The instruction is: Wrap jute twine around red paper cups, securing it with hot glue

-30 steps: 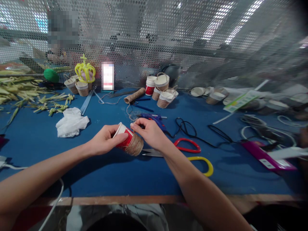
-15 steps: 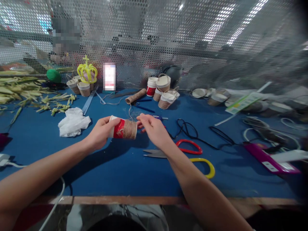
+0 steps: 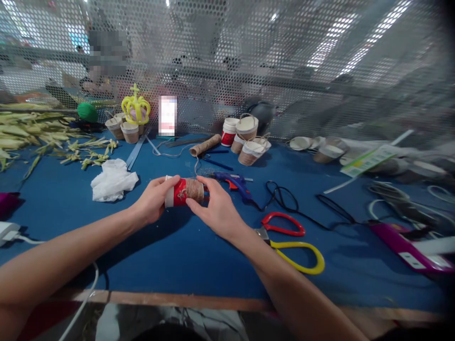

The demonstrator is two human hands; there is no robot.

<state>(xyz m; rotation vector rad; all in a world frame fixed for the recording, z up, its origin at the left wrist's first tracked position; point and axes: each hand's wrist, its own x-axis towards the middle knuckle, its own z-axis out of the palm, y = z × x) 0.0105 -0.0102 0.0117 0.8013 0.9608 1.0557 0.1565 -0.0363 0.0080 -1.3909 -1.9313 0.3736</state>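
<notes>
A red and white paper cup point(image 3: 180, 192) lies sideways in the air above the blue table, its right part wrapped in brown twine point(image 3: 194, 190). My left hand point(image 3: 154, 198) is closed round the cup's white end at the left. Around the twine-wrapped end curls my right hand point(image 3: 215, 206), thumb in front and fingers at the far side. A strand runs from the cup up to a twine roll point(image 3: 205, 145) lying behind it. Beyond my right hand rests a blue hot glue gun point(image 3: 240, 185). Scissors point(image 3: 284, 225) with one red and one yellow handle lie by my right forearm.
Twine-wrapped cups point(image 3: 250, 151) stand at the back beside a red stack. To the left are crumpled white tissue point(image 3: 113, 180), corn husks point(image 3: 24, 130) and a yellow crown point(image 3: 135, 109). A purple power strip point(image 3: 398, 244) with cables sits right. Perforated metal point(image 3: 213, 57) closes the back.
My right hand has come from beside the cup's end, where it was near the strand, to grip the wrapped part. The view has shifted slightly, and the glue gun shows more.
</notes>
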